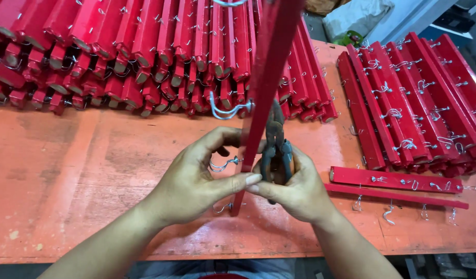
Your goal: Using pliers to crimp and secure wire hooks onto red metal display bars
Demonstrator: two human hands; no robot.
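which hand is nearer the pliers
Right. The right hand grips the pliers; the left hand sits just left of them, holding the red bar.

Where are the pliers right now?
In the head view, the pliers sit centre frame in the right hand, pressed against the upright red wooden bar that the left hand steadies over the orange table.

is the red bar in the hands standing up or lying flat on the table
Standing up. The red bar rises steeply from its lower end on the table, between the left hand and right hand.
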